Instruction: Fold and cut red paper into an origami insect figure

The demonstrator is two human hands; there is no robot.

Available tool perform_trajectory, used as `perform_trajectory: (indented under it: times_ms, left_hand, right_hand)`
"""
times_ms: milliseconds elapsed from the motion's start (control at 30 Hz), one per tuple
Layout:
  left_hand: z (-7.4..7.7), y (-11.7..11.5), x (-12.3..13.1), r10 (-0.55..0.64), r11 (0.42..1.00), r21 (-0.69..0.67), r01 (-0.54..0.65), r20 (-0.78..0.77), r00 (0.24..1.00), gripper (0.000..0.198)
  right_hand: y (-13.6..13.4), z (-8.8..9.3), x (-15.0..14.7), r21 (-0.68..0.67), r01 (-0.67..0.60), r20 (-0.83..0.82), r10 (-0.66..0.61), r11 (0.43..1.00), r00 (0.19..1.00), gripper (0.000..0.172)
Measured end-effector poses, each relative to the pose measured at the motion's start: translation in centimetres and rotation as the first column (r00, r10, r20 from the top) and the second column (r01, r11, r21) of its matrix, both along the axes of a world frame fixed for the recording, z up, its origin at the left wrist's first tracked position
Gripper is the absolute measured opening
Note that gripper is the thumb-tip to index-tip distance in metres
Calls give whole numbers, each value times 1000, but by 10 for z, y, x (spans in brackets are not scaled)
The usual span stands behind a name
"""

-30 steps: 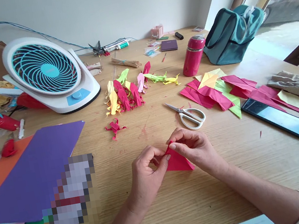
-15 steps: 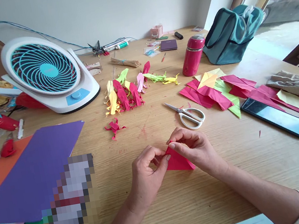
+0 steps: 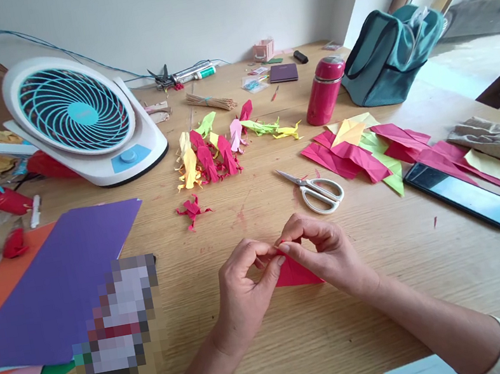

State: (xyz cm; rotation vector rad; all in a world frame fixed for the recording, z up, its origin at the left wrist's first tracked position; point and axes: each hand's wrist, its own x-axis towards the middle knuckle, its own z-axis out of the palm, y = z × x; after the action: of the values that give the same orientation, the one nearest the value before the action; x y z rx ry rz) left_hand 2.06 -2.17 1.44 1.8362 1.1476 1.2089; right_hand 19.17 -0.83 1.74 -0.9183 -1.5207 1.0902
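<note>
Table [image 3: 307, 348]: spreads pale and wood-grained across the frame, bears faint reddish marks near the middle.
Wall [image 3: 218, 5]: rises plain and whitish along the top.
Coloured sheets [image 3: 53, 279]: lie stacked at the left edge, purple uppermost, with orange, pink and green peeking out beneath.
Pixelated patch [image 3: 117, 326]: overlaps the stack at lower left, too blocky to make out.
Fan [image 3: 85, 113]: stands in the upper left, leans back, shows a white casing and turquoise grille.
Red figure [image 3: 193, 210]: sits left of centre, apart from the crowd above.
Paper figures [image 3: 227, 152]: cluster above, in yellow, red, pink and green.
Stick bundle [image 3: 209, 100]: lies tied at upper middle.
Scissors [image 3: 305, 184]: rest right of centre, white-handled, tips toward the upper left.
Bottle [image 3: 324, 93]: stands upright, deep pink.
Folded sheets [image 3: 346, 157]: overlap loosely below the bottle, mostly pink.
Teal bag [image 3: 385, 63]: slumps at upper right.
Phone [image 3: 464, 195]: lies screen up at right.
Left hand [image 3: 249, 277]: pinches thumb and forefinger on the paper's top.
Folded red paper [image 3: 298, 274]: sits at lower centre between both hands, vivid red, straight along the bottom, partly hidden by fingers above.
Right hand [image 3: 322, 255]: pinches the same top, fingers curled nearly closed, tips meeting the left's.
</note>
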Motion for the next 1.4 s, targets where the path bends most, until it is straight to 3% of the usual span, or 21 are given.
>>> perform_trajectory:
  times_ms: [167, 700, 867, 967, 1100, 1267, 1400]
  left_hand:
    - [1, 0, -1, 42, 999, 22, -41, -20, 999, 12]
    - [7, 3, -3, -18, 987, 157, 25, -42, 999, 16]
    - [7, 4, -5, -39, 993, 111, 43, -35, 999, 13]
    - [8, 5, -9, -34, 999, -7, 35, 47, 998, 10]
    - [10, 7, -14, -14, 991, -133, 29, 109, 994, 22]
    - [3, 4, -8, -183, 968, -145, 204, 144, 972, 41]
    - [0, 0, 0, -166, 968, -156, 195, 183, 969, 27]
  right_hand:
    - [-3, 0, -2, 85, 5, 38, -9, 996, 999, 12]
    - [-7, 3, -3, 213, 8, 103, -31, 977, 994, 8]
    - [-7, 6, -3, 214, -10, 70, -5, 977, 998, 7]
    - [-5, 8, 2, 175, 7, -37, 0, 984, 999, 7]
    - [4, 6, 13, 86, 79, -243, -56, 993, 968, 6]
    - [12, 2, 18, -86, 144, -436, -167, 986, 884, 10]
    - [11, -1, 14, -177, 66, -479, -144, 982, 866, 13]
